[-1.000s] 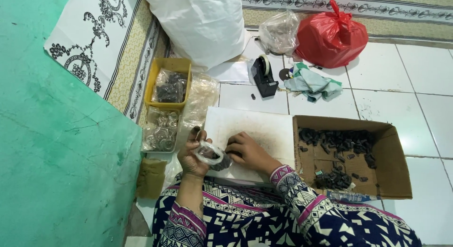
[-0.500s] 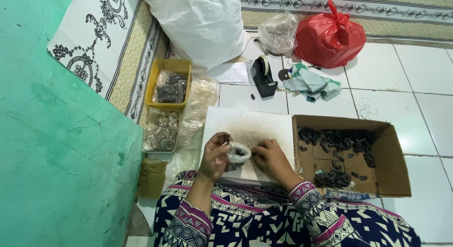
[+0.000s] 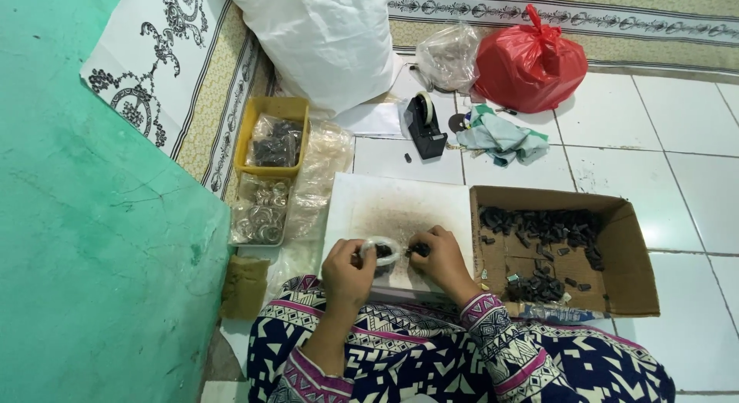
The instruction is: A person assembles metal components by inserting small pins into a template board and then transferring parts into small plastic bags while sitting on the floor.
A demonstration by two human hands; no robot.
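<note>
Clear plastic ring (image 3: 382, 249) sits pinched in the left hand (image 3: 348, 270) over the white board (image 3: 400, 207); the right hand (image 3: 440, 257) grips a small black piece (image 3: 419, 250) beside it. Best to steady the ring and line the piece up squarely.

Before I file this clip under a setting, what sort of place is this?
Probably a home floor used for piecework, not a factory: white tiled floor, patterned cloth mat, an open brown cardboard box of small dark parts and a black tape dispenser beside the seated person.
</note>
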